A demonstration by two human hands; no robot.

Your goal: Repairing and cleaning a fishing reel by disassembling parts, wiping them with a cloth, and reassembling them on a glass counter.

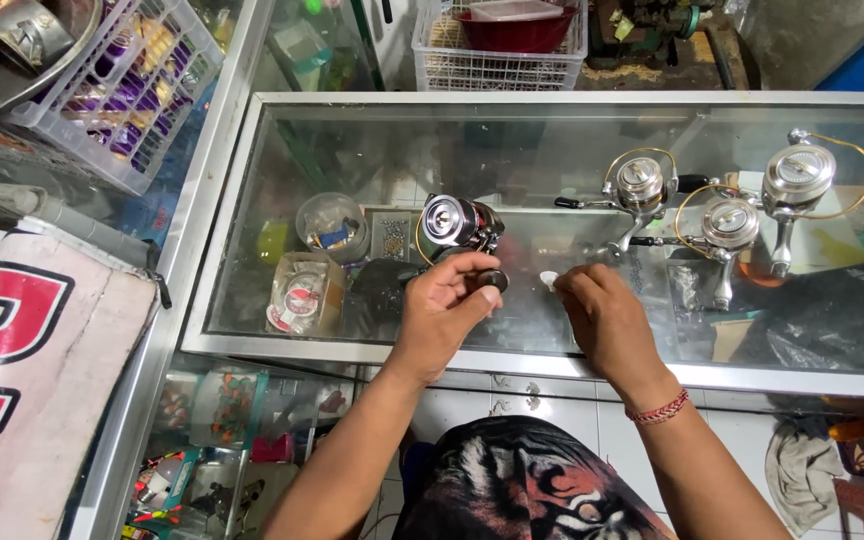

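Gripping a fishing reel (pixel 457 226), left hand (pixel 442 305); right hand (pixel 602 315) pinching a small white piece (pixel 548 280)

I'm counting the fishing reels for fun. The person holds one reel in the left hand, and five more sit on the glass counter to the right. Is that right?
Not quite. The head view shows three reels on the glass counter to the right, not five. The rest holds: the left hand has its grip on one reel.
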